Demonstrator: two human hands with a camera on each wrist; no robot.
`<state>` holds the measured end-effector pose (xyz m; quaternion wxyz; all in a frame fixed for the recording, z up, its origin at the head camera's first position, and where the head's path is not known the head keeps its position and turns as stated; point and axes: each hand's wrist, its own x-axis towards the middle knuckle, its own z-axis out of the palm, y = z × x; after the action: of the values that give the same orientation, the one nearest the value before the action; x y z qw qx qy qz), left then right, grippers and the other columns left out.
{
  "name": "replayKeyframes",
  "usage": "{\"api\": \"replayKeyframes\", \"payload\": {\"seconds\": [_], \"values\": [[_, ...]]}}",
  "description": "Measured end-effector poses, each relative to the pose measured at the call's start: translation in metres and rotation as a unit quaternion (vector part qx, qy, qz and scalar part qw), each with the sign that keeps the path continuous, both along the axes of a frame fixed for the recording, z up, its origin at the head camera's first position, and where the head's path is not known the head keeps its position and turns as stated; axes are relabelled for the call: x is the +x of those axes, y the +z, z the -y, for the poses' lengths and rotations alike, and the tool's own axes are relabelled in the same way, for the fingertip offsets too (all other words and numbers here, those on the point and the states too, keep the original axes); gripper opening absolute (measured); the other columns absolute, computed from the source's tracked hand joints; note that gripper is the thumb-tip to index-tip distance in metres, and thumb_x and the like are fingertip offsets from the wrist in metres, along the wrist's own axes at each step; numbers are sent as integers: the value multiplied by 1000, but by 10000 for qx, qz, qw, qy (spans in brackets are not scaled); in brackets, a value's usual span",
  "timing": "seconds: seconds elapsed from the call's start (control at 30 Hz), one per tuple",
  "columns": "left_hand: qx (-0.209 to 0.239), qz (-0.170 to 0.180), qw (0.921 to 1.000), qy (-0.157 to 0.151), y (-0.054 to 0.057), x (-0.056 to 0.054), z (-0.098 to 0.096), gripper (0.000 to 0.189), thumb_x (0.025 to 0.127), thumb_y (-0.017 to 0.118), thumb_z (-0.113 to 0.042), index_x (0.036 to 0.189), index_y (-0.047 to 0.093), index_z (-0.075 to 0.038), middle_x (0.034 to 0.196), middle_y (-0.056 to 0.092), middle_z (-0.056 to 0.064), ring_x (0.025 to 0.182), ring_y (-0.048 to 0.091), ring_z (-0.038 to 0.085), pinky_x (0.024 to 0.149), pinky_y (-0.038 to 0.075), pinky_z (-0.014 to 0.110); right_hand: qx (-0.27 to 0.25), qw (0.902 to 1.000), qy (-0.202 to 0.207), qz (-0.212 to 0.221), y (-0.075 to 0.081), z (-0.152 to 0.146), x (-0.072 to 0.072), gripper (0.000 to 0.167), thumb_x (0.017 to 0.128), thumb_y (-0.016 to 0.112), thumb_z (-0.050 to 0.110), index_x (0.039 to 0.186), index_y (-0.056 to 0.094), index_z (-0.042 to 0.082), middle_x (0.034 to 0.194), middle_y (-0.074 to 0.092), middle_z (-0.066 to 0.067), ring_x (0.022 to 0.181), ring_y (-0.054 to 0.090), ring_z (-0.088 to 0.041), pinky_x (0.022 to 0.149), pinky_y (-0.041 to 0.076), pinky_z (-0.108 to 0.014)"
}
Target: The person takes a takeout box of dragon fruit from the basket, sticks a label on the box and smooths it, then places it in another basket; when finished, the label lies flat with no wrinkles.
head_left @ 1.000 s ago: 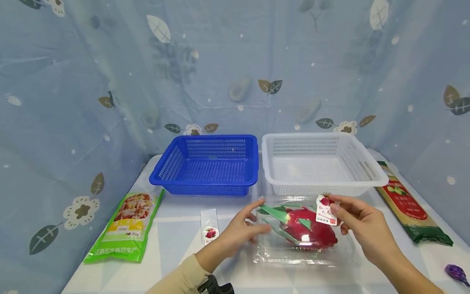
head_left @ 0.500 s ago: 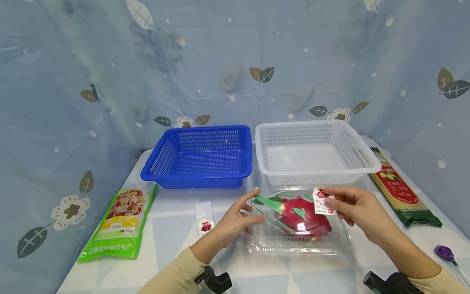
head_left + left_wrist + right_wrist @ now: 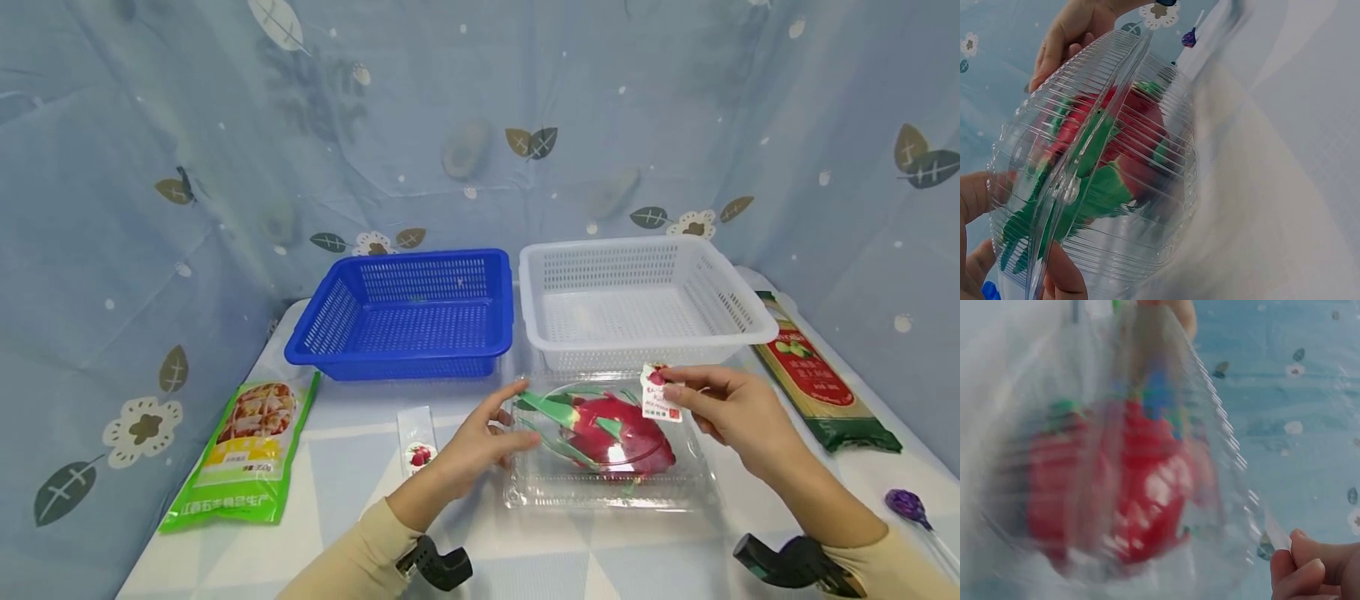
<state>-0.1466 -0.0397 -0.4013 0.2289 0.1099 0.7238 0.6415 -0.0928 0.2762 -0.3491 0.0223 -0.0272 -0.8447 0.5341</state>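
Observation:
A clear plastic clamshell box (image 3: 600, 493) holds a red dragon fruit (image 3: 630, 437) with green leaf tips. It stands in front of the baskets. My left hand (image 3: 480, 442) grips the box's left side, its index finger at the far corner and thumb nearer me. In the left wrist view, its fingertips touch the ribbed plastic (image 3: 1104, 256). My right hand (image 3: 738, 417) pinches a white sticker label (image 3: 658, 400) with a dragon fruit picture, over the lid's far right part. Whether the label touches the lid I cannot tell. The right wrist view is blurred over the fruit (image 3: 1116, 494).
Behind the box stand a blue basket (image 3: 405, 367) and a white basket (image 3: 652, 342). A label strip (image 3: 417, 437) lies left of the box. A green food bag (image 3: 243, 450) lies far left, a noodle packet (image 3: 825, 375) and purple lollipop (image 3: 906, 504) at right.
The head view has shifted, so the scene sits higher and a little left. My right hand has carried the label slightly toward the lid's far edge. My left hand keeps its hold on the box.

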Motion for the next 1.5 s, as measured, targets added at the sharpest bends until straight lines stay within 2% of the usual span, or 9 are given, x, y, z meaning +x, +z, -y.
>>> {"api": "replayKeyframes", "payload": {"seconds": [0.13,0.37,0.7,0.87,1.0,1.1,1.23,1.3,1.5], "values": [[-25,-61,10000,1,0,-1,0,76,83,76,-15,149,41,-29,113,40,13,86,44,17,60,48,25,-77,9996,-105,-242,2,-4,-2,33,93,69,28,119,69,9,64,53,9,50,44,-11,40,32,-30],[-47,-34,10000,-9,0,0,1,76,83,76,-16,149,41,-29,114,40,12,85,44,17,60,48,25,247,9990,317,212,-5,13,0,42,88,74,28,120,68,1,59,48,6,48,41,-10,40,35,-28],[-39,-32,10000,-33,0,0,1,76,83,77,-16,149,42,-31,115,40,13,84,44,17,60,48,25,489,9969,586,195,-8,17,-3,36,88,74,26,116,71,4,72,63,3,49,42,-11,47,39,-27],[-40,-40,10000,-27,-1,-1,1,75,84,76,-16,149,42,-31,116,41,14,87,45,18,61,48,26,247,9977,568,278,-7,18,-3,37,88,74,24,117,70,1,68,58,6,50,40,-9,47,38,-28],[-37,-40,10000,-13,-1,0,0,76,84,77,-16,149,42,-31,115,41,13,91,45,19,61,49,26,523,9975,422,227,-8,19,-3,38,87,75,27,116,70,3,63,53,3,51,42,-10,48,39,-28],[-22,-34,10000,-25,-2,0,0,77,84,76,-15,150,40,-28,115,40,13,90,45,18,60,49,26,1235,9906,321,-487,-12,22,0,29,84,78,24,108,74,9,66,60,3,51,42,-8,46,37,-24],[-47,-8,10000,-19,-1,0,1,77,83,77,-15,150,40,-29,115,40,13,88,45,18,60,49,26,2219,9532,184,-2043,-19,27,2,20,74,83,10,93,77,13,72,69,4,51,38,0,44,34,-19],[-56,-3,10000,-2,-1,-1,1,77,83,77,-15,149,41,-30,115,41,13,87,45,18,60,48,26,2333,9408,142,-2454,-20,27,1,22,71,84,6,91,77,11,71,70,4,52,37,2,44,32,-17],[-48,-2,10000,8,-1,-1,0,76,83,76,-15,149,42,-32,115,40,13,88,45,18,58,48,25,1888,9478,-98,-2568,-19,29,2,26,72,83,2,96,76,10,71,71,1,51,38,0,43,30,-19]]}}
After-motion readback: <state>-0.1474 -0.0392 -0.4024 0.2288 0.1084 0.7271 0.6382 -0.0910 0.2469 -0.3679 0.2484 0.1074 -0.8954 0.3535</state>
